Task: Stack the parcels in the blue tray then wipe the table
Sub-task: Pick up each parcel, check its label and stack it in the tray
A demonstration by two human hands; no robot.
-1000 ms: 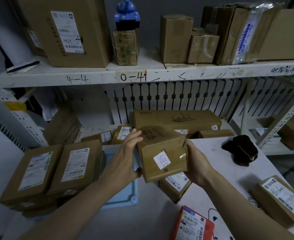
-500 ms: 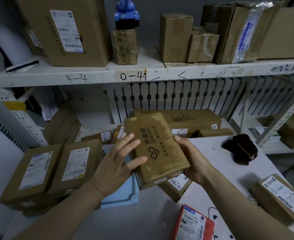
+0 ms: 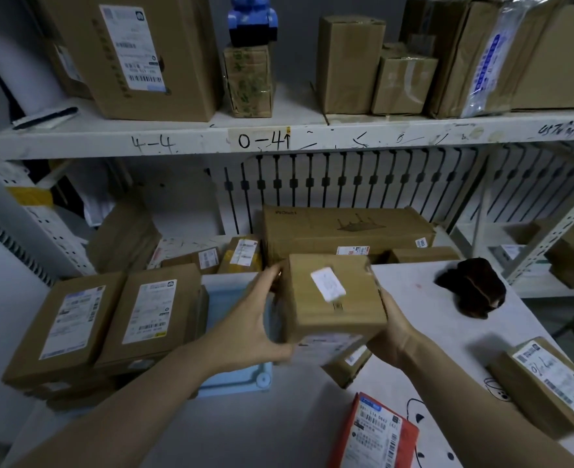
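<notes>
1. head view: left hand (image 3: 251, 319) and right hand (image 3: 392, 329) clasp opposite sides of a white-labelled cardboard parcel (image 3: 329, 295), held in the air.
2. blue tray (image 3: 234, 383) lies just left and below it; the left hand is nearer.

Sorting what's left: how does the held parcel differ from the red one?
The held parcel is a brown box, lifted; the red parcel lies flat on the table. The held parcel bears a small white sticker, the red parcel a large barcoded label. Neither is in the blue tray.
</notes>
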